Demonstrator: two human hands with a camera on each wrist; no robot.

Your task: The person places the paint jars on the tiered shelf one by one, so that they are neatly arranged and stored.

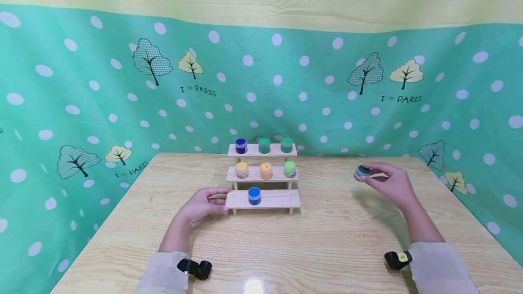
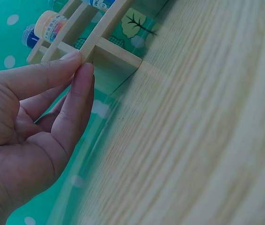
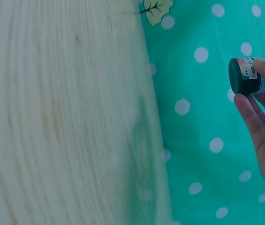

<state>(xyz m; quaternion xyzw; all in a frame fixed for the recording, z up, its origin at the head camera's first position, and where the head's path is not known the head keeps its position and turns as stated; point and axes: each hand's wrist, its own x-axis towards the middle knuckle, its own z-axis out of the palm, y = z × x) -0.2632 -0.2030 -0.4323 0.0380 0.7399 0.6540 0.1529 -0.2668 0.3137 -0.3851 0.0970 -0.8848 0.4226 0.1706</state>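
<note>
A three-step wooden display rack (image 1: 279, 198) stands on the table. My left hand (image 1: 202, 205) pinches the left end of its lowest shelf between thumb and fingers, as the left wrist view shows. Off to the right, my right hand (image 1: 390, 183) holds a small dark green paint jar (image 3: 246, 77) above the table, its label partly behind the thumb. On the lowest shelf sits one blue jar (image 1: 254, 196). The middle shelf carries two orange-yellow jars (image 1: 266, 171) and a light green jar (image 1: 289, 169). A dark blue jar (image 1: 241, 146) and two green jars (image 1: 264, 145) stand on top.
The wood-grain table (image 1: 327, 235) reaches back to a green dotted cloth (image 1: 278, 90) hanging behind and at both sides. The rack's top shelf stands close to this cloth. Black wrist cameras (image 1: 194, 268) are strapped over both sleeves.
</note>
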